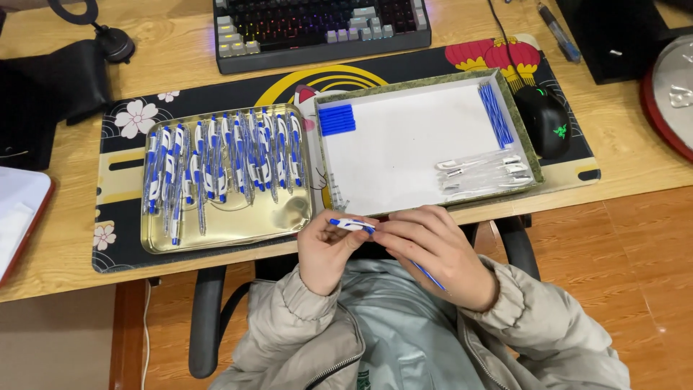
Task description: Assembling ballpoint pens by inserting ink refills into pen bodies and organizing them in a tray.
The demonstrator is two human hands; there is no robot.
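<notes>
1. A wooden tabletop [635,155] carries a dark desk mat [216,90] printed with flowers and lanterns; below it lies an orange-brown floor [613,253].
2. At 12 o'clock on the tabletop stands a backlit keyboard [321,29]; at 2 o'clock a black mouse [545,119] rests on the mat.
3. A gold metal tray [238,227] at 10 o'clock holds rows of blue-and-white pens [224,159].
4. Just beside it, at 1 o'clock, a shallow white box lid [404,148] holds blue caps [336,119], thin blue refills [495,112] and clear pen clips [484,173].
5. The left hand [325,253] has its grip closed around a blue-and-white pen barrel [351,224], held over the lap at the tabletop's near edge.
6. The right hand [433,249] has its grip pinched on a blue refill [429,276], which slants toward 5 o'clock; its upper end meets the barrel between both hands.
</notes>
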